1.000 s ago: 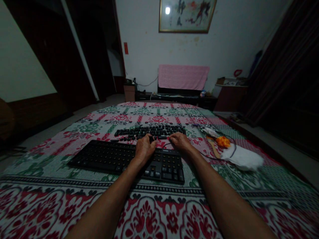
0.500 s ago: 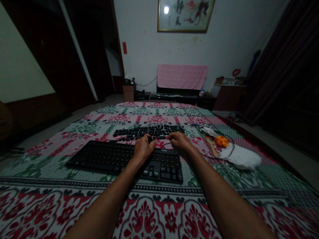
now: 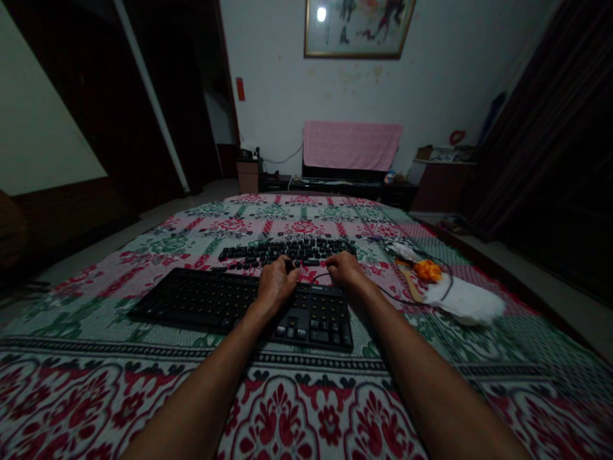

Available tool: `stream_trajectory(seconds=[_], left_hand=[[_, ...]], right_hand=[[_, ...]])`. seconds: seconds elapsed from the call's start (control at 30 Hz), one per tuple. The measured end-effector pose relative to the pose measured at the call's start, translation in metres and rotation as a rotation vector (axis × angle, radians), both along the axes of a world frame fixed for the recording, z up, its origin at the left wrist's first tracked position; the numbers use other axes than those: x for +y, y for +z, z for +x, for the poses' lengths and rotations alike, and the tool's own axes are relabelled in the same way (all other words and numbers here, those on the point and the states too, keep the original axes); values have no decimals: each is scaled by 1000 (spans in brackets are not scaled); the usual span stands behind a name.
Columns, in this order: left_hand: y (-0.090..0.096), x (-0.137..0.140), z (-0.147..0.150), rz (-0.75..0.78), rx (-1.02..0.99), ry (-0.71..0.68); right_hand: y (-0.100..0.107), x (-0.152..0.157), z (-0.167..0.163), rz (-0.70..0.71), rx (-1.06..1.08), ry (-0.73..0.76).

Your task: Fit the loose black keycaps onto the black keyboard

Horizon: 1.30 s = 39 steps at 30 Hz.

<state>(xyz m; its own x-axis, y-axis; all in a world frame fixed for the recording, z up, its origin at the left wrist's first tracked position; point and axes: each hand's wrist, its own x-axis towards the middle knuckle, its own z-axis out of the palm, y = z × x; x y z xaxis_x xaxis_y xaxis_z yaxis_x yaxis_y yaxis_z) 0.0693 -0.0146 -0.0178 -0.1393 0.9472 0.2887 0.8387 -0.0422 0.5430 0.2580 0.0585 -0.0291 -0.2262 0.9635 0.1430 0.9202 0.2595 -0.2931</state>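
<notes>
A black keyboard (image 3: 201, 303) lies on the patterned cloth, most of its key posts bare and a few keycaps (image 3: 297, 333) still on its lower right part. Beyond its far edge, loose black keycaps (image 3: 258, 251) are laid out in rows. Over the keyboard's far edge, my left hand (image 3: 276, 281) is closed, pinching a small black keycap (image 3: 288, 264) between thumb and finger. My right hand (image 3: 345, 268) rests at the right end of the loose keycaps with its fingers curled together; whatever they hold is hidden.
To the right lie a white cloth (image 3: 472, 303), an orange scrunched item (image 3: 428, 271), a flat wooden piece (image 3: 409, 281) and a dark cable (image 3: 402, 300). Past the cloth-covered surface, a pink towel (image 3: 352, 145) hangs over a screen on a low cabinet.
Both hands hold nearly the same places and the keyboard has not moved. The whole view has shifted very slightly.
</notes>
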Motion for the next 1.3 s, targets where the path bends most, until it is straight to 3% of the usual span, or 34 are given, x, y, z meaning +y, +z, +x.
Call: stream_trajectory(seconds=[0.2, 0.83, 1.0, 1.13, 1.3], left_hand=[[0, 0, -1, 4, -15, 2], [5, -2, 1, -11, 27, 11], [5, -2, 0, -4, -2, 4], [6, -1, -2, -7, -10, -11], [9, -1, -6, -39, -50, -33]], right_hand=[[-4, 3, -2, 73, -12, 18], [-6, 16, -7, 30, 18, 18], [-5, 5, -4, 121, 64, -27], [3, -18, 2, 117, 196, 97], [13, -52, 10, -60, 328, 325]])
